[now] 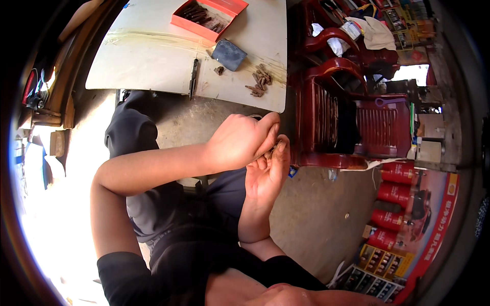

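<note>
My left hand (pixel 239 142) is closed, its fingers curled against the fingertips of my right hand (pixel 266 171). My right hand has its palm turned up, thumb and fingers pinched together. Whatever lies between the fingertips is small, dark and mostly hidden. A bit of a dark rounded edge shows behind the knuckles of my left hand, too little to name. Both hands are held above my lap, just short of the corner of a pale table (pixel 153 61). Closest to them on the table is a pile of small brown stick-like pieces (pixel 260 80).
On the table are a dark grey block (pixel 229 54), a small brown lump (pixel 219 70), a slim black pen-like tool (pixel 194 76) and an orange-red box (pixel 196 31) holding brown sticks. Dark red chairs (pixel 326 109) stand at the right, before a poster (pixel 434 224). Wooden furniture (pixel 64 97) is at the left.
</note>
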Demonstrator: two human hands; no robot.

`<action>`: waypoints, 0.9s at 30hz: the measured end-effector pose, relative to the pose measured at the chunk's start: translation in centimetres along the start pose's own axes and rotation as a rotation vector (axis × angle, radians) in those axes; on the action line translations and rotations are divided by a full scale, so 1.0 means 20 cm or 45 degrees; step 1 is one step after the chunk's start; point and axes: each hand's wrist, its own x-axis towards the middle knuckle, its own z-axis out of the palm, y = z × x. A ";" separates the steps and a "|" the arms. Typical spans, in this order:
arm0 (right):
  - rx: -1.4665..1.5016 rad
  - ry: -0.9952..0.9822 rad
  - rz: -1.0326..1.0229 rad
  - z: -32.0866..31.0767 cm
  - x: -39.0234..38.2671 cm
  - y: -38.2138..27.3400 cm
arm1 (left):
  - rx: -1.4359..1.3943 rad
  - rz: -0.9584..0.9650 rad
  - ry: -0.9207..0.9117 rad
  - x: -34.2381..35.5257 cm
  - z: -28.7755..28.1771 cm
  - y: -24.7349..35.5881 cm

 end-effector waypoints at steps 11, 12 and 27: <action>0.323 -0.170 -0.023 -0.02 0.00 0.06 | -0.421 -0.121 -0.002 -0.02 -0.03 0.02; 0.183 -0.160 -0.055 0.00 0.01 0.06 | -0.388 -0.101 0.042 -0.02 -0.03 0.01; 0.109 0.015 -0.036 0.04 -0.01 0.07 | -0.208 -0.012 0.102 -0.07 -0.05 -0.01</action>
